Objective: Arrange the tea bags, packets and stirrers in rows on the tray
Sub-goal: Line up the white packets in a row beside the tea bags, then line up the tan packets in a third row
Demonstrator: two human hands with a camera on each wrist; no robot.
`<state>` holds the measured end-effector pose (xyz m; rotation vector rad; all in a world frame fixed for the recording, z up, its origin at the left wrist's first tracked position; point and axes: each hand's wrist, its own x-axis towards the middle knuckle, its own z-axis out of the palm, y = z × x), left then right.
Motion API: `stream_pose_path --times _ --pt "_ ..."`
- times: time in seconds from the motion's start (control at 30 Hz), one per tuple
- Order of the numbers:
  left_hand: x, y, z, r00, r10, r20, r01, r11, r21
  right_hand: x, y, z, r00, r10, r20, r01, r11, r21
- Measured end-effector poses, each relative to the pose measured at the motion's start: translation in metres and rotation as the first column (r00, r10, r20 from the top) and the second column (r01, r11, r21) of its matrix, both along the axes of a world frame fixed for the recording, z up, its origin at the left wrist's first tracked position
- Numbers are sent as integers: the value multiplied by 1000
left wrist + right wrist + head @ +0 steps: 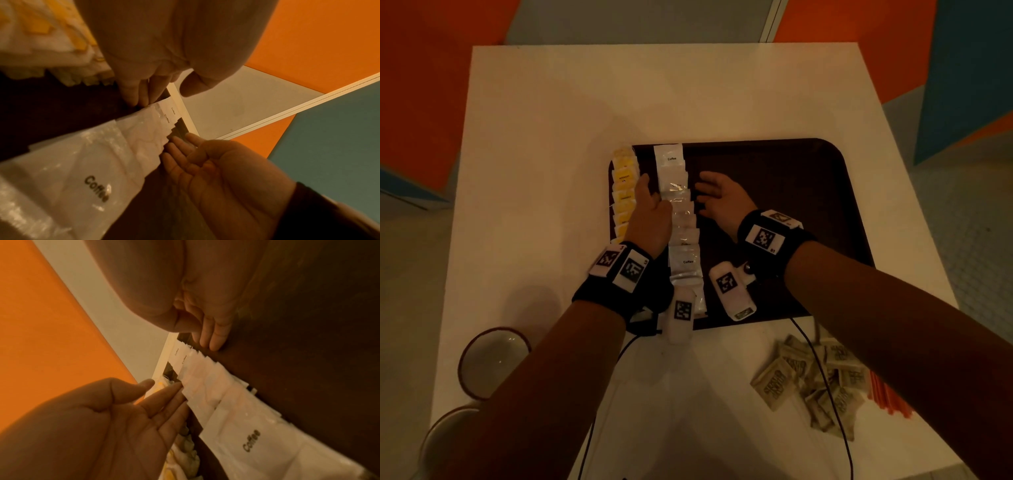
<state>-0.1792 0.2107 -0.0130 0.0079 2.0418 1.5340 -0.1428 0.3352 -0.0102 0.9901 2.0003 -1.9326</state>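
On the tray (774,164), both hands, left (649,214) and right (722,200), flank the coffee packets (681,219), fingers straight, holding nothing.

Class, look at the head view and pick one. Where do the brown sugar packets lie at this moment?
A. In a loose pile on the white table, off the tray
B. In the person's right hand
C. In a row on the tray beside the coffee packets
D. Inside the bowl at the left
A: the brown sugar packets lie in a loose heap on the white table, nearer the person than the tray and off it.
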Motion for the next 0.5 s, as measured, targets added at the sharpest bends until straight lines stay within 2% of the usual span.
stream_pose_path --times 0.1,0.23,0.33,0.43,0.5 --pt "2 -2 9 999 -23 -22 23 999 -32 7 5 3 999 -44 3 44 999 4" --pt "20 -14 36 988 -100 -120 107 993 55 28 6 14 999 -11 30 11 1000 3" --pt "44 -42 42 975 -143 -168 149 989 23 61 4 29 1000 2 18 -1 999 -32" --pt "82 -80 48 935 -311 -169 299 950 -89 110 6 46 999 16 36 -14 999 -42" --pt "111 -109 52 869 -488 -80 470 865 -173 150 12 55 998 31 58 -29 999 -26"
